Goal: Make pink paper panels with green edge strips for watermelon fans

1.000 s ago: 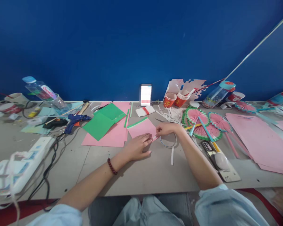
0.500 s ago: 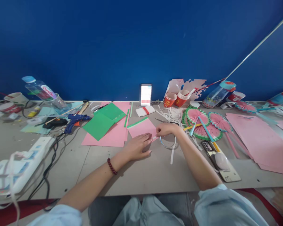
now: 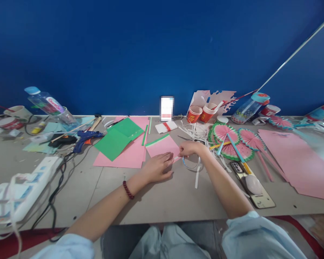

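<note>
- 2 bare hands are working on 1 small pink paper sheet (image 3: 163, 145) with a green far edge, which is lying mid-way across the grey table (image 3: 162, 201).
- I am seeing the left hand (image 3: 158, 167) pressing flat, fingers together, on the sheet's near edge.
- The right hand (image 3: 190, 148) is pinching its right corner, just beside a clear tape ring (image 3: 191, 168).

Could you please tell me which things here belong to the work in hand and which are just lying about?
In hand: small pink sheet, pressed by left hand, right hand at its edge.
Lying about: green sheet, glue gun, paper cups, paper fans, phone.
</note>
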`<state>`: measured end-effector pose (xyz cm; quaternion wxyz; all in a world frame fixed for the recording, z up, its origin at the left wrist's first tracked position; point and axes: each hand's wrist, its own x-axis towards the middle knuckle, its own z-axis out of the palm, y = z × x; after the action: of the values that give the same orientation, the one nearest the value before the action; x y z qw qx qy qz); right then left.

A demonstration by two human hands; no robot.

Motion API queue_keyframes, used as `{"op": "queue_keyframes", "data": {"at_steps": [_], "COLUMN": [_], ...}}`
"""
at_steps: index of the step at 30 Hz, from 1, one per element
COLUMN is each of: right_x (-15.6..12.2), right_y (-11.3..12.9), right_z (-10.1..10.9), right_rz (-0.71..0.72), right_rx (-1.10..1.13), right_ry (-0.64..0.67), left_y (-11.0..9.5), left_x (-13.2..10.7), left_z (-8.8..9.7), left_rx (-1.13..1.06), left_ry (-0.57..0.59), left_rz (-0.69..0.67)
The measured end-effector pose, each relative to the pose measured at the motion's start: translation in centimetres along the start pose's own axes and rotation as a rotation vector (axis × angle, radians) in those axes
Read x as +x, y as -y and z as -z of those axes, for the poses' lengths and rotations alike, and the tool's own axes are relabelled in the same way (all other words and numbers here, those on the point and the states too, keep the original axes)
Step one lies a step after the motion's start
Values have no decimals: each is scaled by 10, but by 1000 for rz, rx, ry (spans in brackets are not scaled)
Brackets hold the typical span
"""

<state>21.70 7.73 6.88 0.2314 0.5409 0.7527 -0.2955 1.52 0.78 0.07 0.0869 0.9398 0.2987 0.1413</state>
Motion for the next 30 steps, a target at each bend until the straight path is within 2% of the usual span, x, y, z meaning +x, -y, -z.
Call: {"op": "queue_keyframes", "data": {"at_steps": [9, 16, 25, 30], "right_x": [-7, 2, 9, 7], "right_y": [4, -3, 5, 2], "right_z": [3, -1, -8, -7], "right_rz": [-2, 78, 131, 167], "right_rx": [3, 23, 13, 51], "right_ry": [-6, 1, -19, 29], "left_y": [-3, 0, -2, -3], "left_x": [2, 1, -3, -2], "left_z": [1, -2, -5, -3], "left_rx": [-7, 6, 5, -30], "left_ry": [-72, -108, -97, -57], "left_rz": [23, 22, -14, 20]}}
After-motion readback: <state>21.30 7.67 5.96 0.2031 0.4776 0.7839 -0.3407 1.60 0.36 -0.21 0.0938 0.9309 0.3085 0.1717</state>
